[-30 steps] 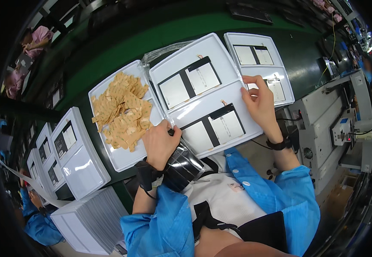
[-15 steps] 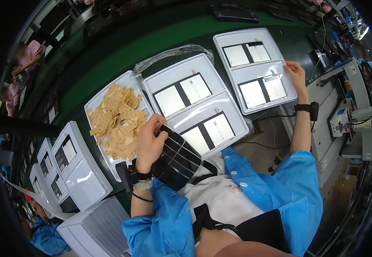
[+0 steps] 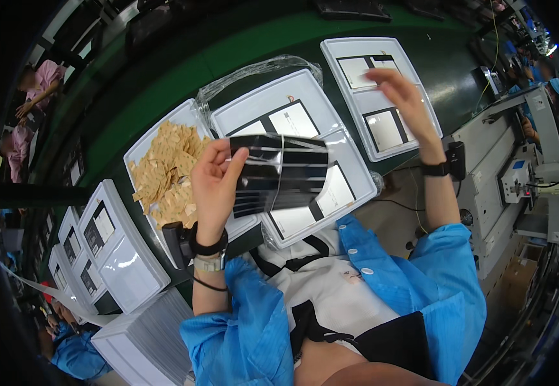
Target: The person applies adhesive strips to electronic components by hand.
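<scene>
My left hand (image 3: 212, 193) pinches the left edge of a glossy black sheet (image 3: 292, 177) between thumb and fingers. Bright light streaks reflect across this sheet, which hangs over the middle white tray (image 3: 224, 116) and partly covers it. Flat white-and-black panels (image 3: 289, 125) lie in that tray's two compartments. Off to the right, my right hand (image 3: 405, 103) is raised with fingers apart and nothing in them. Beneath it stands the right white tray (image 3: 382, 152), which also holds white-and-black panels (image 3: 382, 128). My fingers hide part of its far compartment.
Tan paper pieces (image 3: 163, 157) heap in a tray at left. Beyond are more panel trays (image 3: 131, 276) and a stack of white trays (image 3: 141, 338). Crumpled clear plastic (image 3: 253, 71) lies behind the middle tray. A machine (image 3: 517, 180) stands right; co-workers sit at far left and right.
My left hand has lifted the black sheet and turned it level over the middle tray. My right hand has let go of the right tray's edge and moved left above it.
</scene>
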`<state>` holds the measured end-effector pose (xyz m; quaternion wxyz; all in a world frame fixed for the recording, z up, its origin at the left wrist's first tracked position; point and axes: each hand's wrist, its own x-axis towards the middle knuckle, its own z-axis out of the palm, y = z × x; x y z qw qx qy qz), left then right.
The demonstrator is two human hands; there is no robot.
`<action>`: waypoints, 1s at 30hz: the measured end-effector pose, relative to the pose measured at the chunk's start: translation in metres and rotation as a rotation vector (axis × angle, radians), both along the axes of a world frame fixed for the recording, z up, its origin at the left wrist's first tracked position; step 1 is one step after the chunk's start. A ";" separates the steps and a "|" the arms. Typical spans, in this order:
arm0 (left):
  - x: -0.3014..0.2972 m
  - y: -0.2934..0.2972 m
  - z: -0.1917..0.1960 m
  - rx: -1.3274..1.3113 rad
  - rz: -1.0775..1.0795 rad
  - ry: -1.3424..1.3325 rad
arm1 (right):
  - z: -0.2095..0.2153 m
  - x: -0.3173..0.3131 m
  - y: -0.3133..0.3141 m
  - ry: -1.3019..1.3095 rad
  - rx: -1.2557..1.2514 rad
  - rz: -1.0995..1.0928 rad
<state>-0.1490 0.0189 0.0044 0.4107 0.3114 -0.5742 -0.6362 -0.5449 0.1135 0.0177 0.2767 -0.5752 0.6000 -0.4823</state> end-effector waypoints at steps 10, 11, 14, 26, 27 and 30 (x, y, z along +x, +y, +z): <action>0.003 0.012 -0.016 -0.133 0.249 -0.074 | 0.016 0.143 -0.007 -0.128 -0.008 0.076; 0.014 0.008 -0.019 -0.133 0.206 -0.170 | 0.023 0.141 -0.004 -0.049 0.002 0.083; 0.010 0.003 0.010 -0.468 0.221 -0.405 | 0.028 0.140 -0.006 0.021 -0.013 0.080; -0.036 -0.008 0.031 -0.656 -0.317 -0.696 | 0.020 0.123 -0.019 0.069 -0.091 0.147; -0.038 -0.007 0.031 -0.642 -0.309 -0.712 | 0.020 0.121 -0.020 0.136 -0.109 0.153; -0.043 -0.011 0.029 -0.582 -0.377 -0.809 | 0.018 0.119 -0.023 0.245 -0.170 0.175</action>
